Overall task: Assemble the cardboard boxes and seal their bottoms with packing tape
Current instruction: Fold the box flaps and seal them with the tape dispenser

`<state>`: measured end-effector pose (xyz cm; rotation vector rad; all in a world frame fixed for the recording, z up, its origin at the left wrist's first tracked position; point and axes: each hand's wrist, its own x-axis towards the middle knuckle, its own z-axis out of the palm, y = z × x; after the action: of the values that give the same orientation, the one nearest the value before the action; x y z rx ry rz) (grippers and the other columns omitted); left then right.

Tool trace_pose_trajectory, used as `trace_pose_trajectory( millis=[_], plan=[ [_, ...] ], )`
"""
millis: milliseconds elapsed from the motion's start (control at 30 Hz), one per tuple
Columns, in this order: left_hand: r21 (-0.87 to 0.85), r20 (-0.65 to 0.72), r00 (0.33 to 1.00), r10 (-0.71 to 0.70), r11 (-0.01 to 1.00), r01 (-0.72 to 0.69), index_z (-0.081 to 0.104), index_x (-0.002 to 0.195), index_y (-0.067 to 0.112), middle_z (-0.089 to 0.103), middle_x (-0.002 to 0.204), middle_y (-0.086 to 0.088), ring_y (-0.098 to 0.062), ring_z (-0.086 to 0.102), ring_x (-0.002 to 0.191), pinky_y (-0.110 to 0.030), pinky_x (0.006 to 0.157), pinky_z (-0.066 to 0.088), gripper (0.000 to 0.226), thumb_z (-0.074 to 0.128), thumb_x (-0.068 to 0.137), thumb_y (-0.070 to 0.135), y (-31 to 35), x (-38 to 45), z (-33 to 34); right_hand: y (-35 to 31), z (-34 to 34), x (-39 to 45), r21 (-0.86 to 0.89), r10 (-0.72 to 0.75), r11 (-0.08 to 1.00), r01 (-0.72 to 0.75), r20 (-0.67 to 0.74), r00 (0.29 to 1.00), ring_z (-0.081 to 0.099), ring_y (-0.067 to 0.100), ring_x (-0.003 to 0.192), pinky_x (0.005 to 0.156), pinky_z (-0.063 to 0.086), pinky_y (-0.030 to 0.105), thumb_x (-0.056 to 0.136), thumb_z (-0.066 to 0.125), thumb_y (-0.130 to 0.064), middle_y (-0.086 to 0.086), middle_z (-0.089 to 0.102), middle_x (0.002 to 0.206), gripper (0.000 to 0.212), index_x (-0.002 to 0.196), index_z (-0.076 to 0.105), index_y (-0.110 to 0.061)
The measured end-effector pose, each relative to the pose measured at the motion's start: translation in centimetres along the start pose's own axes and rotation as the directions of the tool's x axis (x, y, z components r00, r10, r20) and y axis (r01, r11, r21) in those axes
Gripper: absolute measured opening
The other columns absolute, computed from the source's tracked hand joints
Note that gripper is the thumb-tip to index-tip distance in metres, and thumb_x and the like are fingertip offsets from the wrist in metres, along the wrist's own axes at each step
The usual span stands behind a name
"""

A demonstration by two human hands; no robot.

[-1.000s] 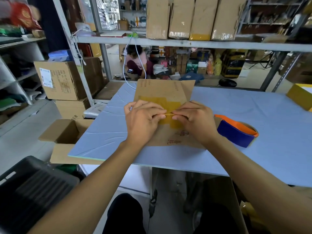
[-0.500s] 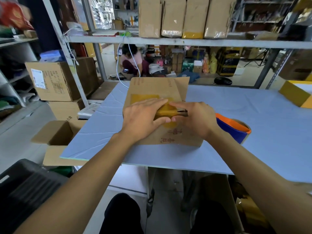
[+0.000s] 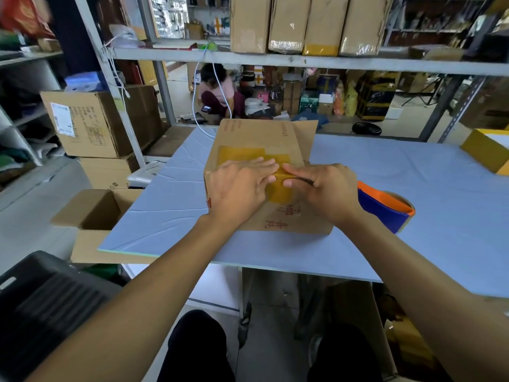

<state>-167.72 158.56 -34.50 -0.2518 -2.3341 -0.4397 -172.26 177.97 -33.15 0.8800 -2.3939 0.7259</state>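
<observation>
My left hand (image 3: 237, 188) lies flat on the box (image 3: 264, 177) at table (image 3: 413, 216) centre. My right hand (image 3: 325, 191) pinches its yellow tape (image 3: 278, 186) at 12 o'clock. Pulling crooked could wrinkle it.

Warehouse / packing stockroom. Metal rack shelving (image 3: 275, 60) spans the back, with wrapped cardboard parcels (image 3: 308, 23) on the top shelf. Labelled shipping cartons (image 3: 91, 122) stacked on the left, an open carton (image 3: 93, 216) on the floor beside them. Blue-covered counter (image 3: 413, 194) as packing station, tape dispenser (image 3: 382, 206) on it. Behind the rack: floor crowded with boxed goods (image 3: 325, 97), a person (image 3: 217, 92) crouched among them.
</observation>
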Motion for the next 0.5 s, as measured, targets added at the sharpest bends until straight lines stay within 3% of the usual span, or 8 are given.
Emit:
trace_pose_trajectory(
  millis=[167,300,400,500],
  plan=[
    [-0.044,-0.156,0.986,0.054,0.997,-0.062,0.081,0.096,0.025,0.077,0.1,0.006,-0.01,0.072,0.099,-0.034,0.079,0.058,0.026,0.057,0.089,0.031,0.3,-0.4,0.4,0.4,0.6,-0.4,-0.06,-0.136,0.989,0.132,-0.079,0.988,0.07,0.023,0.078,0.066,0.055,0.039,0.092,0.043,-0.059,-0.001,0.076,0.091,0.045,0.117,0.07,-0.033],
    [-0.098,-0.121,0.992,0.026,0.994,-0.038,0.081,0.095,0.028,0.076,0.1,0.01,-0.01,0.072,0.099,-0.035,0.076,0.059,0.028,0.056,0.087,0.037,0.5,-0.1,-0.4,0.6,0.7,-0.6,-0.121,-0.208,0.974,0.191,-0.143,0.968,0.067,0.022,0.068,0.056,0.051,0.032,0.095,0.046,-0.052,-0.001,0.075,0.081,0.041,0.115,0.072,-0.028],
    [-0.058,-0.059,0.998,0.035,0.998,-0.038,0.08,0.097,0.028,0.076,0.103,0.009,-0.012,0.071,0.102,-0.04,0.094,0.052,0.03,0.056,0.085,0.042,0.9,-0.1,-0.8,0.7,0.8,-0.6,-0.131,-0.214,0.972,0.196,-0.133,0.968,0.067,0.021,0.07,0.057,0.051,0.032,0.096,0.045,-0.052,-0.002,0.075,0.083,0.04,0.117,0.071,-0.029],
    [-0.013,-0.082,0.997,-0.017,1.0,0.017,0.08,0.094,0.025,0.077,0.1,0.007,-0.012,0.071,0.102,-0.043,0.104,0.044,0.021,0.064,0.084,0.033,1.5,0.0,-0.6,0.7,0.8,-0.5,-0.117,-0.183,0.978,0.17,-0.111,0.977,0.069,0.023,0.075,0.06,0.053,0.036,0.096,0.043,-0.055,0.0,0.076,0.089,0.042,0.118,0.07,-0.031]
  ],
)
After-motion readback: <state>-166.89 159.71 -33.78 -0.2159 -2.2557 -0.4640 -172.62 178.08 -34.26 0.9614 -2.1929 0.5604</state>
